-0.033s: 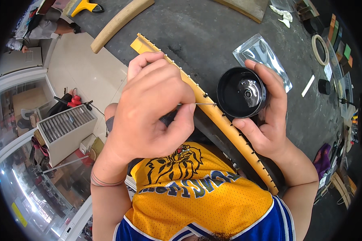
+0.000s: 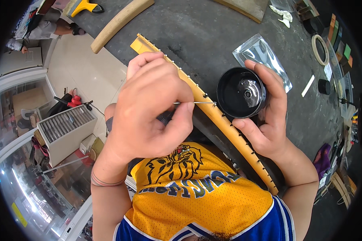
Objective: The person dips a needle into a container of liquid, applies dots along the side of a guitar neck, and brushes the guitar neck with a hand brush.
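Between the thumb and fingers of my left hand (image 2: 155,106) is a thin metal needle (image 2: 201,103). Its tip meets the edge of a long yellow wooden strip (image 2: 232,131), which looks like an instrument neck. Short, evenly spaced marks run along that edge, pale toward the far end and black toward the near end. My right hand (image 2: 269,114) is wrapped round a small black round cup (image 2: 233,94), tilted so its inside shows, with a glossy dark surface in it. The cup sits right beside the strip, close to the needle tip. My left fingertips are partly hidden.
A shiny clear-and-silver pouch (image 2: 263,56) lies on the dark table behind the cup. Further off are a curved wooden piece (image 2: 122,24), a yellow-handled brush (image 2: 84,7), a tape roll (image 2: 320,50) and a black cap (image 2: 324,86). Another person's leg (image 2: 64,27) shows far left.
My left hand has shifted very slightly left with the needle, its tip still at the strip's edge. The right hand and cup stay put. The other person's foot has moved slightly.
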The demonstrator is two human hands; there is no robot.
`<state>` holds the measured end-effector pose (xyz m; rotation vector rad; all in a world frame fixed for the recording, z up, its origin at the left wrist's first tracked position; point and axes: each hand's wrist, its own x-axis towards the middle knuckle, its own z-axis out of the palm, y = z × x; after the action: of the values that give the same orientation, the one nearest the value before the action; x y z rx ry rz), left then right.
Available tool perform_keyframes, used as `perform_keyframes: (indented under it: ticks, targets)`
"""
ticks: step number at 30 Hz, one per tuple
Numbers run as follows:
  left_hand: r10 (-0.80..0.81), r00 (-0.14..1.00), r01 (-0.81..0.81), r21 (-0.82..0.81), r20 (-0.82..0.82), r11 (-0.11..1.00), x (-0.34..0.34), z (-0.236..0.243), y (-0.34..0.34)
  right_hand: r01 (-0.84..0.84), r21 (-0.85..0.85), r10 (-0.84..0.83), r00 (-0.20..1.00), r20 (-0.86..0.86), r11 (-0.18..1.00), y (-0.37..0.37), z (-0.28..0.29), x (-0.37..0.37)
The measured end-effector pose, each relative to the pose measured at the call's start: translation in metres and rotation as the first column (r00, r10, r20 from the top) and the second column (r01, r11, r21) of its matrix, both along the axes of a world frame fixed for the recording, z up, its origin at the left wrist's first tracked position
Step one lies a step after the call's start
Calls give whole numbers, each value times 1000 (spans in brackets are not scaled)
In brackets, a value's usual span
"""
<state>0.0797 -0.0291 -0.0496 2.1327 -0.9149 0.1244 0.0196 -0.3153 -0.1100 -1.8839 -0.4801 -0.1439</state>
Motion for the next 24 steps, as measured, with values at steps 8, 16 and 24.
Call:
perform_keyframes:
  ticks: [8,16,24]
  targets:
    - [-12,998,11,5,55,1000,5,8,-19,-31,-56,36,996,87,998,-3,0,2]
    - [-37,999,37,62,8,997,7,9,-33,-52,92,30,973,231,994,3,-10,6]
    - [-32,995,38,62,-90,997,10,11,-29,-114,-56,123,974,190,992,-9,-4,7]
